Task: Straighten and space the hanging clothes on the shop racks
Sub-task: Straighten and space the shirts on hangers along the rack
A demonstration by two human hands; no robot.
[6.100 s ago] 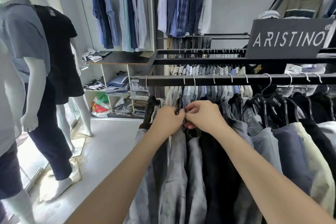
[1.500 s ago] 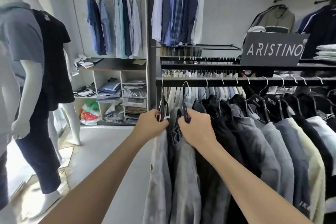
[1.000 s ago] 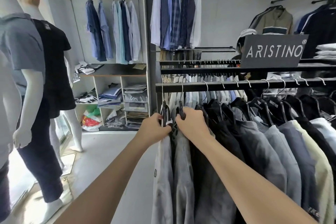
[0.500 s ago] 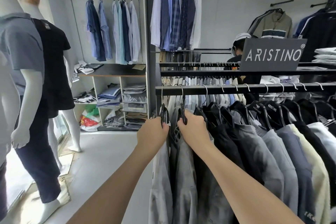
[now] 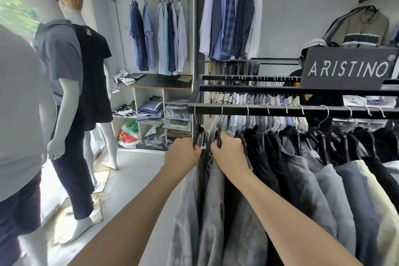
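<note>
Shop floor with mannequins (image 5: pixel 62 54) on the left and a black rail (image 5: pixel 280 110) across the middle, its clothes hanging close together. At the rail's left end the left hand (image 5: pixel 182 154) curls round the first hanger (image 5: pixel 198 134) and the right hand (image 5: pixel 230 150) grips the second hanger (image 5: pixel 218 138) just beside it. The grey shirts (image 5: pixel 212 211) look soft and light, so holding the stiff hanger necks should slide the hooks cleanly
</note>
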